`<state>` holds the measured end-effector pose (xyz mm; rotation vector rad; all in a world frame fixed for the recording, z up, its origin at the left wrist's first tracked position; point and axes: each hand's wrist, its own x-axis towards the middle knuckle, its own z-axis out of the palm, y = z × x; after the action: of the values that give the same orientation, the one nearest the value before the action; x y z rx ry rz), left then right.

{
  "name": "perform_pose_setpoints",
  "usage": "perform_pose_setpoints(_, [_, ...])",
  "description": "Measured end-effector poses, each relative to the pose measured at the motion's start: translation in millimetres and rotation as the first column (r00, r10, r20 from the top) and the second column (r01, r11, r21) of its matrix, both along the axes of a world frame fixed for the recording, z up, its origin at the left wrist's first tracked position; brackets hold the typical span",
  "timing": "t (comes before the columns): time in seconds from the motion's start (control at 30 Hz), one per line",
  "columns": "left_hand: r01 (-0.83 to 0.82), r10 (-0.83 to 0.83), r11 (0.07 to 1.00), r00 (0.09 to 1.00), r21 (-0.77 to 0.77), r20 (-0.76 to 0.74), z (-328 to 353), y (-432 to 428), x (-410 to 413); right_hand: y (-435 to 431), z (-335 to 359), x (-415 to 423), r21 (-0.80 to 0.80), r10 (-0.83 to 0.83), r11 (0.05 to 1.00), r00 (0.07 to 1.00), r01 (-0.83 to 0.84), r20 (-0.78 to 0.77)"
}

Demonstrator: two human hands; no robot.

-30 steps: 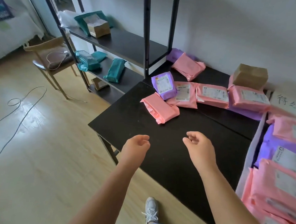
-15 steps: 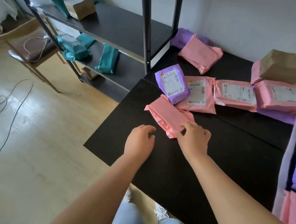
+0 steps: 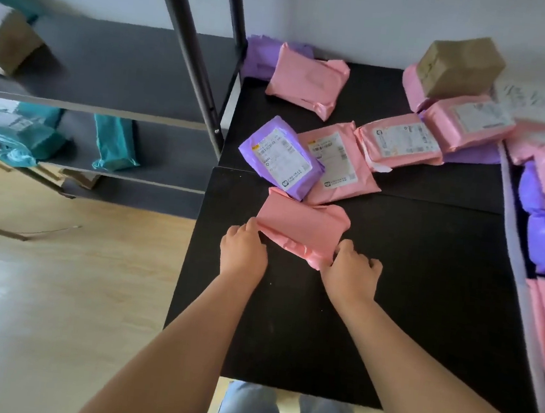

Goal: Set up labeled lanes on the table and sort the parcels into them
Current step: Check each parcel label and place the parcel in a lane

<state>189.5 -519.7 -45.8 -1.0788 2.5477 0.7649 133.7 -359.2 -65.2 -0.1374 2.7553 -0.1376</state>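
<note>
Pink parcel, touching purple parcel: we are pinching its near corners with left hand and right hand; lifting evenly advisable.

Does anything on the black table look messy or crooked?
Yes. The brown cardboard box sits tilted atop pink plastic parcels at the far right corner. The purple labelled parcel lies crooked, overlapping a pink labelled parcel. The left hand and right hand grip a plain pink parcel.

Purple parcel: white shipping label with a yellow corner tag and a round logo, print too small to read. First pink parcel, second pink parcel, third pink parcel: similar labels, illegible. White sheet, far right: handwriting, blurred.
</note>
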Motion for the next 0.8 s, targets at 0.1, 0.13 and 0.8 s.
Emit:
perform_pose_setpoints(0.1, [0.022, -0.021, 0.998, 1.000, 0.062, -0.004, -2.3, -3.0, 1.4, -3.4, 1.2, 4.0, -0.070, -0.113, 0.991, 0.992, 0.118, 0.063])
perform_pose_setpoints(0.13, [0.035, -0.034, 0.997, 0.999, 0.062, -0.013, -3.0, -4.3, 1.5, -4.2, 2.4, 4.7, -0.109, -0.173, 0.977, 0.980, 0.184, 0.100])
perform_pose_setpoints(0.8, [0.094, -0.227, 0.967, 0.742, -0.237, -0.630, 62.9, -2.6, 13.4, 1.4, 110.0, -38.7, -0.227, -0.561, 0.696, 0.713, 0.681, 0.421])
